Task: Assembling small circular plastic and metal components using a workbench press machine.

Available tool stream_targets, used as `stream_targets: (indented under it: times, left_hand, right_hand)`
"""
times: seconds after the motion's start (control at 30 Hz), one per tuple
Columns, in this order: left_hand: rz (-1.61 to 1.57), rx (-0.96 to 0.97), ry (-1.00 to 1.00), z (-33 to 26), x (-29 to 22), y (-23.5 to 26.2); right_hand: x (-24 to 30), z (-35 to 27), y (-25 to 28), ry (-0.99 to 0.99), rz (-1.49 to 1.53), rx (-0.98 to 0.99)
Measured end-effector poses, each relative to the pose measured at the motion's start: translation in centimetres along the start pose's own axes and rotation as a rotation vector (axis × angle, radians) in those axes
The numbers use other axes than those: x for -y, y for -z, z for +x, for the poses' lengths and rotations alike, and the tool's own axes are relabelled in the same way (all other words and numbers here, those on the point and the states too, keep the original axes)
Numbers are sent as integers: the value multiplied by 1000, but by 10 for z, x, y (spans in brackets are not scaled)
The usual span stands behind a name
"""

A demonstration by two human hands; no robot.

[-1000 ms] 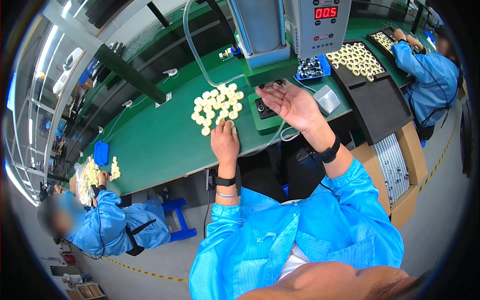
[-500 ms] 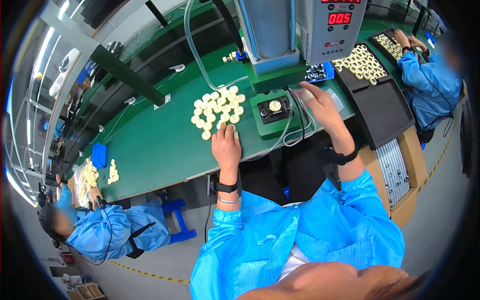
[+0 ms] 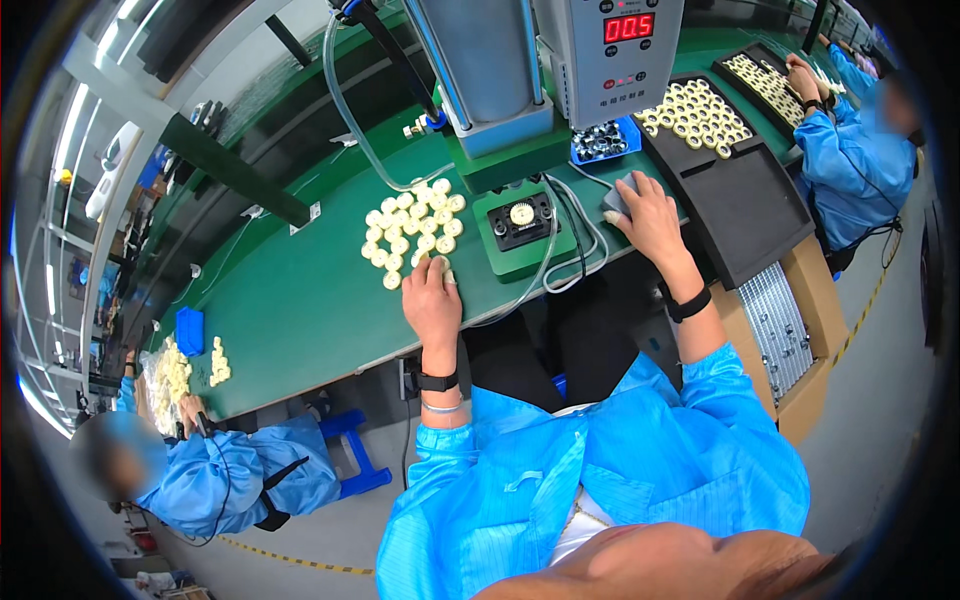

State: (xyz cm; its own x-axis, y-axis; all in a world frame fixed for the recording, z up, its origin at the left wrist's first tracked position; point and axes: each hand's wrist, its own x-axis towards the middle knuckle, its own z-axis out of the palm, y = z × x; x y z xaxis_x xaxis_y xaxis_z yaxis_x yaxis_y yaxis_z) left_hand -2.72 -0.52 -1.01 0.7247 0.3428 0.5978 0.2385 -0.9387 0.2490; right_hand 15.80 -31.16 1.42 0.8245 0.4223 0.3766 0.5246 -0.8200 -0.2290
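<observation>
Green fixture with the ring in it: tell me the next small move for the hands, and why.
Probably keep both hands clear of the green fixture while the press runs. A cream ring sits in its nest under the press, and the right hand rests on a grey button beside it. The left hand lies at the pile of cream rings, well placed to pick the next one.

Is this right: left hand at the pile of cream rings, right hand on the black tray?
Not quite. The head view shows the left hand at the cream rings, but the right hand rests on a grey pad beside the black tray, not on it.
</observation>
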Motion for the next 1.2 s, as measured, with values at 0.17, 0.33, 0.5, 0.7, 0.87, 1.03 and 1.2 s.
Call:
stream_targets:
  times: [0.17, 0.33, 0.5, 0.7, 0.87, 1.03, 1.2]
  left_hand:
    - [-4, -19, 14, -1, 0, 0]
    - [-21, -18, -13, -1, 2, 2]
    - [-34, -27, -18, 0, 1, 2]
    - [-30, -18, -14, -1, 1, 0]
    - [-32, -8, -24, -2, 1, 0]
    - [-15, -22, -28, -1, 2, 0]
    - [-6, -14, -37, -1, 0, 2]
  right_hand:
    - [3, -4, 2, 25, -21, 36]
    - [19, -19, -3, -92, -29, -150]
    - [29, -19, -2, -113, -108, -149]
    - [38, -2, 24, 17, 281, -120]
    - [97, 35, 62, 5, 919, 8]
    - [128, 61, 64, 113, 745, 137]
    - [97, 52, 25, 122, 616, -82]
